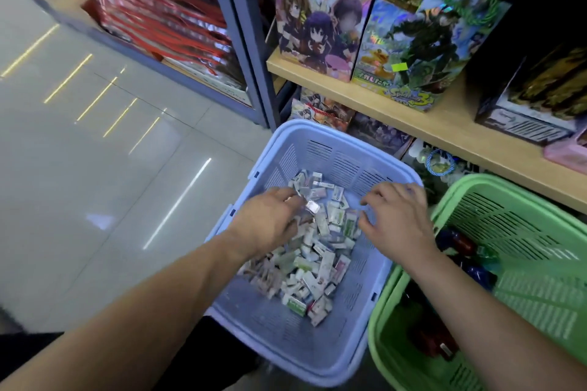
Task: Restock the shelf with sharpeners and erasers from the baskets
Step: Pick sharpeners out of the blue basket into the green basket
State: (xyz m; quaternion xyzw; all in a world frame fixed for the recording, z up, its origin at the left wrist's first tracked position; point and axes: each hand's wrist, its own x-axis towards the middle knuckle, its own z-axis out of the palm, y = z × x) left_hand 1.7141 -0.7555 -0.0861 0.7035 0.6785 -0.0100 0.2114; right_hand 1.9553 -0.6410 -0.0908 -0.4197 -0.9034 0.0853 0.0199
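Fig. 1 | left hand (pixel 273 219) dug into erasers (pixel 317 263) in blue basket (pixel 317 355), grip hidden (cannot tell) | right hand (pixel 397 216) spread, empty, above pile | risk: overfull scoop spills small pieces onto floor (pixel 95 168)

Erasers (pixel 317 251) in left basket (pixel 320 355) before shelf (pixel 444 124)

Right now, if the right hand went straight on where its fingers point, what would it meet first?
Probably the pile of small packets in the blue basket, just beyond the fingertips of the right hand; depth is unclear.
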